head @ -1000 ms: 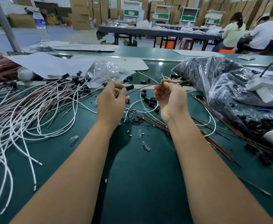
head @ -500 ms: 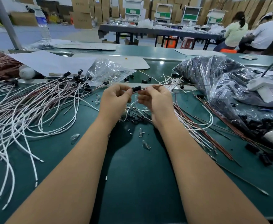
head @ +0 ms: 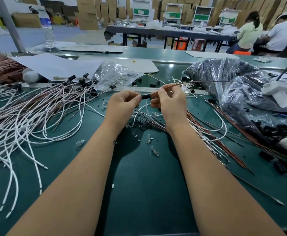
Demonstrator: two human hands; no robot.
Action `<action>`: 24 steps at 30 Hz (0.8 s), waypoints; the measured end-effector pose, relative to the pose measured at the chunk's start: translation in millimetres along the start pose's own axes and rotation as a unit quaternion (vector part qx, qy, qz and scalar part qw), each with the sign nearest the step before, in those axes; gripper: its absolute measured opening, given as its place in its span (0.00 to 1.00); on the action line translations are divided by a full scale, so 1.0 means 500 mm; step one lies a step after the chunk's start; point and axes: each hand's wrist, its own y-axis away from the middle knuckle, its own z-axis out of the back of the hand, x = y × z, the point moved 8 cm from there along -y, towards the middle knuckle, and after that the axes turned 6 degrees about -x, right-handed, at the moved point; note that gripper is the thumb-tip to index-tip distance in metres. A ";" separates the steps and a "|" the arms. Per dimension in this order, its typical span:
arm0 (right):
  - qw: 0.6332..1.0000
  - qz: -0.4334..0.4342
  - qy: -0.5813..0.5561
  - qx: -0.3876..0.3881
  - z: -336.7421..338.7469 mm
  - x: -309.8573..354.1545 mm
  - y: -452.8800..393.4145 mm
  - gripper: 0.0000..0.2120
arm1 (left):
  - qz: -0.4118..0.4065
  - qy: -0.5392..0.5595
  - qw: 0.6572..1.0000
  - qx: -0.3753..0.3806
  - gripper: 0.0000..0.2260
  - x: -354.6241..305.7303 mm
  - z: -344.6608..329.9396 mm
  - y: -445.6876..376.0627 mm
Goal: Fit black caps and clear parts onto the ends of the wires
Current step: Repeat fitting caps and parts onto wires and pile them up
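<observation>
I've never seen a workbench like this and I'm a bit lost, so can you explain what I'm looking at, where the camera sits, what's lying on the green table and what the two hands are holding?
There is no machine here. A camera worn on a person's head looks forward and down at two bare hands. The left hand pinches a small black plastic cap. The right hand pinches a thin reddish-brown wire whose end meets that cap. On the dark green table lie a spread of white and brown wires with caps fitted at the left, small clear plastic parts near the middle, a crinkled clear bag behind, and a big plastic bag of black caps at the right. Other workers sit far behind.
</observation>
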 end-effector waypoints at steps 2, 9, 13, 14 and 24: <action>0.999 0.009 0.031 0.014 -0.005 0.000 0.002 0.03 | -0.002 0.002 1.000 -0.004 0.06 -0.004 0.000 0.000; 0.997 -0.022 0.028 0.071 -0.023 -0.004 0.009 0.03 | -0.031 -0.021 0.999 -0.018 0.03 -0.024 0.005 0.001; 0.992 -0.034 0.002 0.118 -0.040 -0.007 0.017 0.04 | -0.078 -0.097 0.992 -0.009 0.03 -0.040 0.002 0.002; 0.992 -0.031 0.011 0.125 -0.043 -0.006 0.018 0.03 | -0.098 -0.126 0.987 0.000 0.04 -0.047 -0.001 0.002; 0.987 -0.066 -0.048 0.139 -0.060 -0.025 0.019 0.05 | -0.146 -0.306 0.940 0.029 0.04 -0.037 0.011 -0.007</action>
